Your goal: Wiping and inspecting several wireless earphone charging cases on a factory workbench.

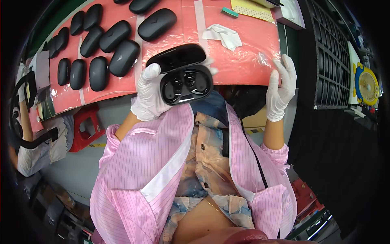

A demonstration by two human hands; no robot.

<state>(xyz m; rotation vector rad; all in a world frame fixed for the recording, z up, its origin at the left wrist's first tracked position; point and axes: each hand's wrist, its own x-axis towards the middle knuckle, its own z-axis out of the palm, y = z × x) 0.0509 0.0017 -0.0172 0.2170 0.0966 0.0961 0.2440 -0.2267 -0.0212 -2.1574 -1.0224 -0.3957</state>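
Your left hand (150, 95), in a white glove, has its grip closed on an open black case (183, 79), with the thumb up by the left end of the raised lid (178, 57). You hold the case in front of your chest, over the near edge of the table, with the lid tipped back to the far side and the two hollows facing up toward you. Dark, glossy pieces seem to sit in those hollows, though the shine makes them hard to make out. Your right hand (282, 87), gloved in white too, is well apart from the case, by the near right corner of the table, with its fingers spread and the grip open.

Under the work lies a pink mat (243, 67) with a clear, wrinkled cover. To the left of the case you hold, closed black cases (98, 73) lie spread over the mat, and one large closed case (157, 24) sits just beyond your raised lid. On the far right part of the mat you have a crumpled white cloth (223, 35), a small green block (230, 12) and a yellow dotted sheet (254, 11). Right of the table stands a black rack (332, 65), near a yellow and blue fan (367, 86). A red stool (95, 118) is below the table on your left.
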